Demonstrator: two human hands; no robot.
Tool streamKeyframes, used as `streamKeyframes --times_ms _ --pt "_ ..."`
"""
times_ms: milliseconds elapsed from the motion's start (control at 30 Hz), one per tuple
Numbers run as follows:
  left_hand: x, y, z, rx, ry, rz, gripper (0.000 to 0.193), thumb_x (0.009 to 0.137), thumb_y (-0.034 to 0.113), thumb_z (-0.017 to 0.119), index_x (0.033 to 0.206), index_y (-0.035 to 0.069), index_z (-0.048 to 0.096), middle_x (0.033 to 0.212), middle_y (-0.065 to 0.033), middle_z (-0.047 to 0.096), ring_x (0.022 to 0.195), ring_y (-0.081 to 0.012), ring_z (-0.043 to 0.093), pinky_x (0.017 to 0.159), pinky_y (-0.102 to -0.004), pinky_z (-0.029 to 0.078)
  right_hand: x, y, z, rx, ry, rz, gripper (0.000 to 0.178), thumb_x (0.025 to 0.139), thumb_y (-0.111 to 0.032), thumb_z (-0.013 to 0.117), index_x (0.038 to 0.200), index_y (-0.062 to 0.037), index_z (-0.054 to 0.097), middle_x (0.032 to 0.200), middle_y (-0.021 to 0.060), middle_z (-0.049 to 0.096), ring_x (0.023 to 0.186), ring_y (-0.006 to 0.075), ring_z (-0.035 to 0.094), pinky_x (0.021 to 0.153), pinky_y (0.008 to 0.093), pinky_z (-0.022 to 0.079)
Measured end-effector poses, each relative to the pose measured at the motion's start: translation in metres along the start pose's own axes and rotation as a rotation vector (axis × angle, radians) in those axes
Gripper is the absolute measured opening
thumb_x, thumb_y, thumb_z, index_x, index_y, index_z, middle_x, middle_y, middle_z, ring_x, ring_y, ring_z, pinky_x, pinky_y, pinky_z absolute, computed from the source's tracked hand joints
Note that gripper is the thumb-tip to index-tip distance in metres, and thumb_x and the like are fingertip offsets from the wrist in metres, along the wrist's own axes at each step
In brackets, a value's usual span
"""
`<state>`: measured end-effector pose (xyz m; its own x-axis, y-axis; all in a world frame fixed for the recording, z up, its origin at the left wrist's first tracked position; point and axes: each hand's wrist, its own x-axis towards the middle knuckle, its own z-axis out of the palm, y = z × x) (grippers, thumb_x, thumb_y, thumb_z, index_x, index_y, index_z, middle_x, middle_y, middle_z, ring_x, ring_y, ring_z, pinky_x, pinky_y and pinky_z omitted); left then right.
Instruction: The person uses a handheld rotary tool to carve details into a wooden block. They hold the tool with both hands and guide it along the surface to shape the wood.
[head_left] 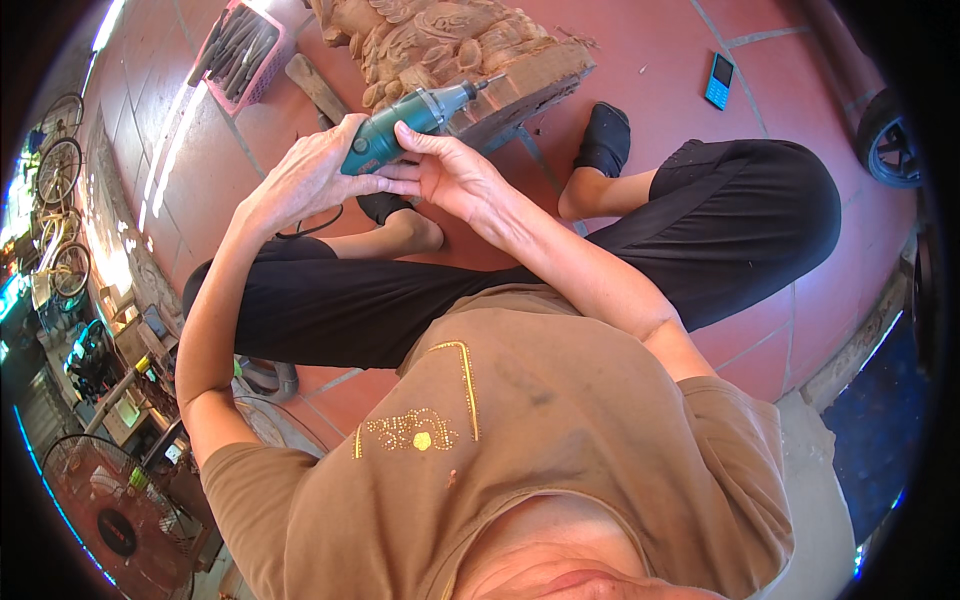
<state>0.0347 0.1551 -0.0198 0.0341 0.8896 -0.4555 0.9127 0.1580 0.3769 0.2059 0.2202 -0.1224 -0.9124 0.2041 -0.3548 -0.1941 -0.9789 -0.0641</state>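
Both my hands hold a green rotary tool [400, 128] with a silver nose. My left hand [305, 175] wraps the rear of its body, and my right hand [450, 175] pinches the middle from below. The tool's tip points at a carved wooden piece [450, 40] that rests on the red tile floor just ahead of my knees. The bit is close to the carving's lower edge; whether it touches I cannot tell. A dark cord [310, 225] runs away under my left wrist.
A pink basket of hand tools [245, 50] stands at the upper left beside a wooden mallet [315, 88]. A blue phone [718, 82] lies on the tiles at the upper right. A wheel [890, 140] is at the right edge. Bicycles [60, 210] and a fan [110, 520] stand at the left.
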Motion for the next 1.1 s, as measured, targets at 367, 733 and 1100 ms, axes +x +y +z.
streamKeyframes --times_ms 367,733,1100 --pt "-0.001 0.009 -0.003 -0.011 -0.021 -0.006 0.065 0.079 0.04 0.078 0.118 -0.001 0.046 0.094 -0.0276 0.066 0.093 -0.0447 0.065 0.078 -0.0491 0.051 -0.003 0.005 -0.001 0.024 0.0 -0.023 0.036 0.089 -0.023 0.073 0.117 -0.0038 0.06 0.113 0.014 0.066 0.105 0.0281 0.066 0.097 0.0461 0.053" --pt "-0.002 0.008 -0.002 -0.007 -0.093 -0.059 0.067 0.078 0.033 0.08 0.126 0.002 0.045 0.098 -0.0258 0.065 0.096 -0.0438 0.064 0.08 -0.0479 0.05 -0.008 0.007 -0.002 0.044 0.02 -0.007 0.04 0.09 -0.022 0.072 0.121 -0.0014 0.059 0.123 0.017 0.063 0.119 0.0329 0.059 0.105 0.0492 0.046" --pt "-0.005 0.011 -0.001 -0.015 -0.066 0.022 0.057 0.082 0.036 0.075 0.114 -0.002 0.046 0.102 -0.0271 0.063 0.097 -0.0457 0.062 0.08 -0.0494 0.049 -0.016 0.008 0.0 0.039 0.019 -0.009 0.041 0.09 -0.022 0.072 0.122 -0.0016 0.058 0.124 0.0163 0.062 0.119 0.0321 0.059 0.105 0.0488 0.046"
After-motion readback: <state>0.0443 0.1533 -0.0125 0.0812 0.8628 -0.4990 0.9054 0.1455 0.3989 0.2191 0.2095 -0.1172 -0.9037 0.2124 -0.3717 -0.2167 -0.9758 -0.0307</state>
